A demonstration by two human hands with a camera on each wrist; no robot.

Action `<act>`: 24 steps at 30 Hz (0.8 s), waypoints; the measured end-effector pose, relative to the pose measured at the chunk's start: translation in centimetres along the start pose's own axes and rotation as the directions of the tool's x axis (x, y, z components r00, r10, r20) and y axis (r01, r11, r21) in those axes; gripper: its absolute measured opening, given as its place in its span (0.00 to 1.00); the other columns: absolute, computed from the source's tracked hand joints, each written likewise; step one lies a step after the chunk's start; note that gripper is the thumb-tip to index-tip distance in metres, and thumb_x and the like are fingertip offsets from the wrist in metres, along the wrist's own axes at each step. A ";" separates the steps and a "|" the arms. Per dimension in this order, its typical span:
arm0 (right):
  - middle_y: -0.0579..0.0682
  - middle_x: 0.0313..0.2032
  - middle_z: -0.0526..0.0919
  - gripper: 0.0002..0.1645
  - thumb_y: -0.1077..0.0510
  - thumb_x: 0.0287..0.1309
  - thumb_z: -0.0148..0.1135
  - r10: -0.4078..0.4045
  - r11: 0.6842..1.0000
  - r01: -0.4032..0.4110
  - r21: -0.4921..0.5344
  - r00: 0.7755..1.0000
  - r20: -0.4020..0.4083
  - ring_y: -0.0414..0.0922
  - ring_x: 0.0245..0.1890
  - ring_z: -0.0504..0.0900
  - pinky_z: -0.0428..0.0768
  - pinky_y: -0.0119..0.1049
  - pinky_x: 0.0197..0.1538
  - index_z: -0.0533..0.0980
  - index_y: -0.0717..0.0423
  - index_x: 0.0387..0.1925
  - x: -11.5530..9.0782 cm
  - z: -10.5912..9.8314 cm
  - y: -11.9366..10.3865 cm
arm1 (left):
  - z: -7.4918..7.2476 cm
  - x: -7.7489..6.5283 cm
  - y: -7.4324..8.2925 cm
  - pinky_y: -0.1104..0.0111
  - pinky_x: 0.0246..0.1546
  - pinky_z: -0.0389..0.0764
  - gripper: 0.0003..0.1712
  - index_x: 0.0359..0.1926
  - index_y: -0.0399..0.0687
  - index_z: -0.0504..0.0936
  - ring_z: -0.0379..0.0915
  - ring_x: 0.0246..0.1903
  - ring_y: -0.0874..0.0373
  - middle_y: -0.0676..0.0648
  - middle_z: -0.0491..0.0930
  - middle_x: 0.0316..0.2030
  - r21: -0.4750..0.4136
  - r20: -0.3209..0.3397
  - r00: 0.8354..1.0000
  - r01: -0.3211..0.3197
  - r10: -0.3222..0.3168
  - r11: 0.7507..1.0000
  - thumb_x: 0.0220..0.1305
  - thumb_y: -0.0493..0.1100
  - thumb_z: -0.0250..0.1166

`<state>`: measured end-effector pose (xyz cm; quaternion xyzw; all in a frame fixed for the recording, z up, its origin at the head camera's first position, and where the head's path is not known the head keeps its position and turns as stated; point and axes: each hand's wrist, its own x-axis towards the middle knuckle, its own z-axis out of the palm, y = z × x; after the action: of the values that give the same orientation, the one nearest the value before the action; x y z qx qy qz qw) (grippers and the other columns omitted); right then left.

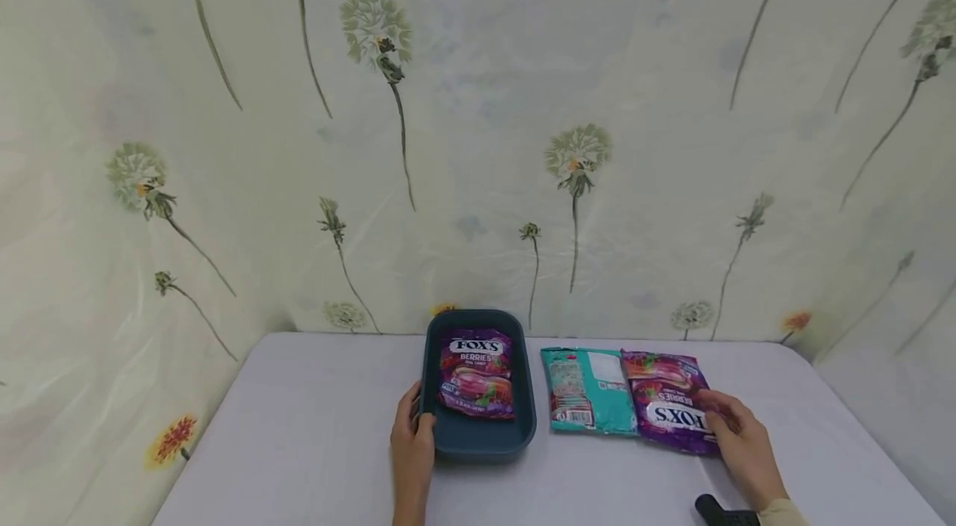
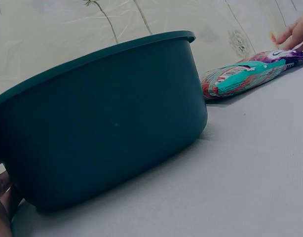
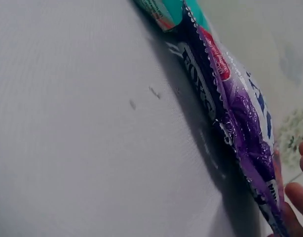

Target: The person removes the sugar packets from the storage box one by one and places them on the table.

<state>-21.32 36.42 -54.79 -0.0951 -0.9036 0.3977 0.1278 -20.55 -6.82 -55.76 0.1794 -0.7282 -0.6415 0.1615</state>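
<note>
My left hand [image 1: 413, 439] grips the left side of a dark blue-green plastic tub [image 1: 485, 450], its thumb near the rim. A purple Fox's Berries candy bag [image 1: 476, 377] lies face up inside the tub. To the right, my right hand [image 1: 745, 447] pinches the right edge of another purple candy bag [image 1: 665, 393], whose print is upside down in the head view. That bag's left edge meets a teal candy bag [image 1: 597, 393], lying back side up. In the right wrist view, the purple bag [image 3: 245, 118] shows its crimped edge, and the fingers [image 3: 298, 195] are partly cut off.
A white-covered table [image 1: 321, 410] carries everything. Behind it hangs a pale sheet with dandelion prints [image 1: 478, 136], close to the table's back edge. A black device [image 1: 720, 512] sits by the right wrist.
</note>
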 end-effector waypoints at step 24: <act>0.44 0.58 0.70 0.27 0.55 0.68 0.48 -0.245 0.877 0.141 0.459 0.953 0.175 0.31 0.53 0.76 0.77 0.26 0.50 0.60 0.56 0.65 -3.6 4.4 -11.8 | 0.0 0.0 -0.1 0.53 0.53 0.74 0.28 0.62 0.48 0.72 0.73 0.56 0.49 0.42 0.76 0.57 -0.003 -0.006 1.000 -0.028 0.028 1.000 0.58 0.34 0.53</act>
<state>-20.10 24.58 -49.45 0.0738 -0.8035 0.5852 0.0806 -20.57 -6.89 -55.88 0.1707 -0.7292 -0.6397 0.1731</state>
